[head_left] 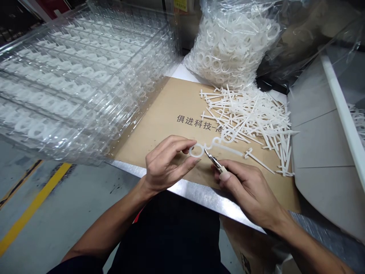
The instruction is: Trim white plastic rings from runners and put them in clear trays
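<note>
My left hand [168, 163] pinches a white moulded plastic piece [199, 150] with a ring at one end, holding it just above a brown cardboard sheet [168, 110]. My right hand [248, 186] grips a small cutting tool [215, 160] with a pale handle, its metal tip touching or almost touching the piece near the ring. To the right of my hands, a loose heap of similar white plastic pieces [251, 121] lies on the cardboard.
A clear plastic bag [230, 45] packed with white ringed pieces stands behind the heap. Stacked transparent trays [80, 80] holding white pieces fill the left. A grey bin [316, 144] stands at the right. The steel table edge [182, 186] runs below my hands, above a grey floor [57, 213].
</note>
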{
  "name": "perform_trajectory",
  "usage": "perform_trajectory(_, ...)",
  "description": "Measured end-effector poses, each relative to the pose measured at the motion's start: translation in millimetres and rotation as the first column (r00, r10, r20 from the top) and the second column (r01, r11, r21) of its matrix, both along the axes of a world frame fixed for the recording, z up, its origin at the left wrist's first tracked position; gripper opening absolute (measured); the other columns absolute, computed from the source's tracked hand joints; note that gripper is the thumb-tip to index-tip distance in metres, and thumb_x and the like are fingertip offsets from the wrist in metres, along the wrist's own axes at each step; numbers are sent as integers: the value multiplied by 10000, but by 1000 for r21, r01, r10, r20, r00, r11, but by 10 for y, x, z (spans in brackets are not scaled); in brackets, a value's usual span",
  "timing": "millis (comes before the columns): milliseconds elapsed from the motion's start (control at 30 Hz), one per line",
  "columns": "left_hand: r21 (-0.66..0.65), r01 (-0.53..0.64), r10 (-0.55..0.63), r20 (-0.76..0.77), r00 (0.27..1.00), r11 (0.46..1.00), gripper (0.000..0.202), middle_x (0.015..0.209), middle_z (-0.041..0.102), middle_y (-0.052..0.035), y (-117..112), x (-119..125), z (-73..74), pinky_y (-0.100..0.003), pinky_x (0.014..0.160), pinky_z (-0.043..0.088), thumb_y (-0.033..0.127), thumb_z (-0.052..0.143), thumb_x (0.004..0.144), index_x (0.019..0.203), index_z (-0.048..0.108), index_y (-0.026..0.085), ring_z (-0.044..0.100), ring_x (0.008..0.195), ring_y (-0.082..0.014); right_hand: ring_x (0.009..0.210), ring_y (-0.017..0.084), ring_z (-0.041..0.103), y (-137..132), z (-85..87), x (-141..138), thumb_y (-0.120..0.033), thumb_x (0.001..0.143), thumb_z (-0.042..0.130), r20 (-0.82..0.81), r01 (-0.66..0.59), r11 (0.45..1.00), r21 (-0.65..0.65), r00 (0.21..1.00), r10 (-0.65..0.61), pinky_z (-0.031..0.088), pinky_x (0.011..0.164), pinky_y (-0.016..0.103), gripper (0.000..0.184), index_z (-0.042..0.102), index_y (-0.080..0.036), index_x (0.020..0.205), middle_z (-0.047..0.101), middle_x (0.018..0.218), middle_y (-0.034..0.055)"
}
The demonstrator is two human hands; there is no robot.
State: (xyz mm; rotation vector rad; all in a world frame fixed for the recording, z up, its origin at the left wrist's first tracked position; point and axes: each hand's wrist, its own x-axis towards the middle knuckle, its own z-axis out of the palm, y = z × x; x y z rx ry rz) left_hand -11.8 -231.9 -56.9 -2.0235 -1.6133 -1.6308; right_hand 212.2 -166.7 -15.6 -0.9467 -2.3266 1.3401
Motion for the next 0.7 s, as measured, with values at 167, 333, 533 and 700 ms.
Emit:
perform_trajectory(167,-4,10,-10,1,1000,1000,257,914,755,-62,-7,0,-8,-255,728,604,242,814,896,1122,732,152,710,809,-145,711,191,664,3,-1,-9,-357,1076,468,7,0,1000,-8,1000,1,477,630,307,287,697,-198,1007,713,805,29)
perform_trajectory(333,-12,-2,2,-19,1000,1000,258,938,769,-57,-15,-2,-20,-256,733,610,261,808,903,1133,732,169,718,818,-148,710,195,659,-6,-7,8,-365,1082,469,9,1,1000,-5,1000,-1,471,624,308,289,692,-208,987,708,799,29)
perform_trajectory(533,5,17,-17,-39,999,1000,270,944,772,-55,-4,-7,-26,-261,738,613,258,804,907,1152,724,176,719,815,-149,674,192,641,0,3,-3,-367,1087,451,1,-7,1000,12,1000,7,465,623,314,306,664,-217,928,698,766,27)
perform_trajectory(700,1,35,-35,-33,999,999,275,935,768,-50,-5,-2,-21,-255,747,612,241,796,912,1168,720,177,719,813,-146,656,180,615,5,3,-1,-355,1087,453,8,-10,1000,20,1000,10,446,627,310,302,640,-217,895,671,741,15)
